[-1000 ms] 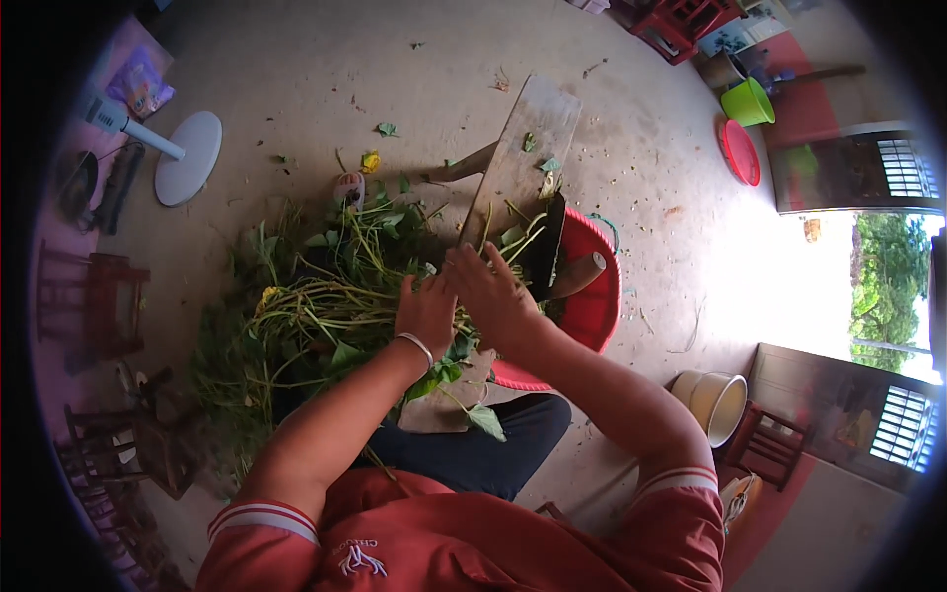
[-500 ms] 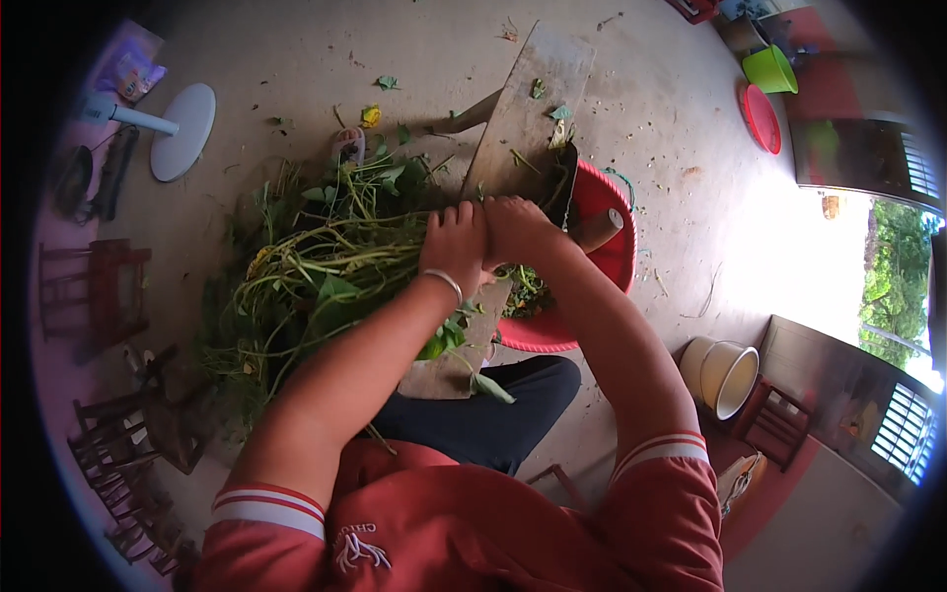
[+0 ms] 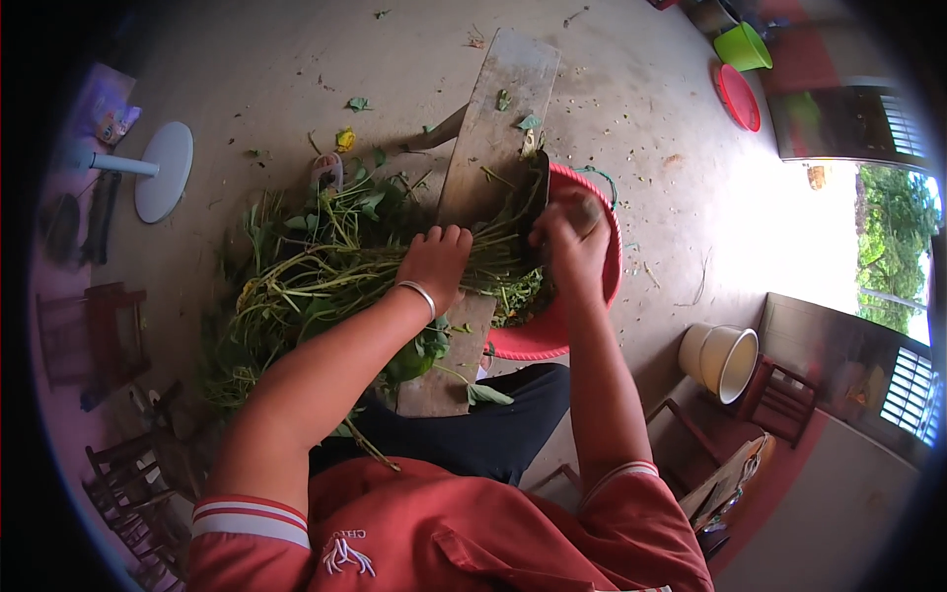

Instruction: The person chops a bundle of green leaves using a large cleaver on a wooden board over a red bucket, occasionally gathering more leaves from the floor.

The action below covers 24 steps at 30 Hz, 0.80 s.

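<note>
L hand (image 3: 434,264) is pressing palm-down, fingers spread, on a bundle of green stalks (image 3: 326,266) lying across the wooden plank (image 3: 493,128). R hand (image 3: 574,247) at 3 o'clock of it is closing round a dark blade (image 3: 541,212), blurred, prob. a knife. Red basin (image 3: 582,316) is sitting just under R hand, holding cut greens.

**One head camera, looking steeply down**

A single wide fisheye view, worn on the head, peers almost straight down past the red shirt (image 3: 444,533) onto the concrete floor (image 3: 631,109). Both forearms enter from the lower edge, close to the lens. The wooden plank (image 3: 493,128) runs away toward the top. Edges bend at the dark rim, where a bright doorway (image 3: 888,247) curves on the right. No second view overlaps it.
</note>
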{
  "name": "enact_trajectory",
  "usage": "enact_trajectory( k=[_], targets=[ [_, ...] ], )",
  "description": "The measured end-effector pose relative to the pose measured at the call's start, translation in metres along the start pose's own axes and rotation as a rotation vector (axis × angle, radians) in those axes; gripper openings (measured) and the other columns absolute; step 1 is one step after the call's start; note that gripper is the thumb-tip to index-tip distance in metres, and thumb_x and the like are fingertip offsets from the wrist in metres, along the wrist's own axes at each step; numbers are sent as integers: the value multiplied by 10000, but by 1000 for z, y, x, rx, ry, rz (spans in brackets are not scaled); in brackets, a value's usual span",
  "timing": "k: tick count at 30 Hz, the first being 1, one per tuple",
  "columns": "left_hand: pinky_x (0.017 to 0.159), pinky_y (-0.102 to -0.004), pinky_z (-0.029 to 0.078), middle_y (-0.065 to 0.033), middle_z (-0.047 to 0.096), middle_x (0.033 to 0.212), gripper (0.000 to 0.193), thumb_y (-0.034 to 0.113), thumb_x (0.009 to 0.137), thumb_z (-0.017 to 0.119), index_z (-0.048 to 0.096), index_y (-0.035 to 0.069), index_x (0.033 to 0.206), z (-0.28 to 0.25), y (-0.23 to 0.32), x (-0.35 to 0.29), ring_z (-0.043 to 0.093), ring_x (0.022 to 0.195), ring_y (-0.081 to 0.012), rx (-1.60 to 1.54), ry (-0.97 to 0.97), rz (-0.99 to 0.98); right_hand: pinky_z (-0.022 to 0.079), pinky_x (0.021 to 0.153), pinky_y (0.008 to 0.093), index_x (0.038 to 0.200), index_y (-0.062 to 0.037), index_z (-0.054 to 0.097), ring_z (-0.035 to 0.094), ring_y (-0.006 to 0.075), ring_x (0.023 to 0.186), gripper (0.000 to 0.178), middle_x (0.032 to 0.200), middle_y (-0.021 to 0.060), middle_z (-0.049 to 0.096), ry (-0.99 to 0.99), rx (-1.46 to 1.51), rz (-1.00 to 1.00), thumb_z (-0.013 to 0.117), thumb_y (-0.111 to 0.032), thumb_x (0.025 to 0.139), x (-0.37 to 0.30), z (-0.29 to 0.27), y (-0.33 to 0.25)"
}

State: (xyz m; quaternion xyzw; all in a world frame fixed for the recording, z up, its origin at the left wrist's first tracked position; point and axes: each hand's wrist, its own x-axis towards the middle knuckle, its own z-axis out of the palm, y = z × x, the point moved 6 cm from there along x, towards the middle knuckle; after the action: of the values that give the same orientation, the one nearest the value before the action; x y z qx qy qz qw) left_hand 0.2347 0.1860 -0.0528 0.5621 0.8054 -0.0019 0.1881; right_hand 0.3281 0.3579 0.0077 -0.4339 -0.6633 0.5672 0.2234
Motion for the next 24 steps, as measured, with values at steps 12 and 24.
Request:
enact_trajectory(
  k=[12,24],
  targets=[
    [872,-417,464,-95,577,1072,459,74,698,694,559,96,1136,-8,7,12,555,1033,-297,59,24,229,298,420,240,684,-129,476,385,83,459,284,570,-32,442,-308,492,281,661,-112,898,222,-6,-53],
    [892,-449,509,-99,609,1106,616,260,622,883,548,104,1115,-9,-5,71,601,1079,-324,38,137,66,339,335,275,1108,-54,557,469,123,395,317,650,42,560,102,610,-179,694,-57,822,43,-9,-5]
  ],
)
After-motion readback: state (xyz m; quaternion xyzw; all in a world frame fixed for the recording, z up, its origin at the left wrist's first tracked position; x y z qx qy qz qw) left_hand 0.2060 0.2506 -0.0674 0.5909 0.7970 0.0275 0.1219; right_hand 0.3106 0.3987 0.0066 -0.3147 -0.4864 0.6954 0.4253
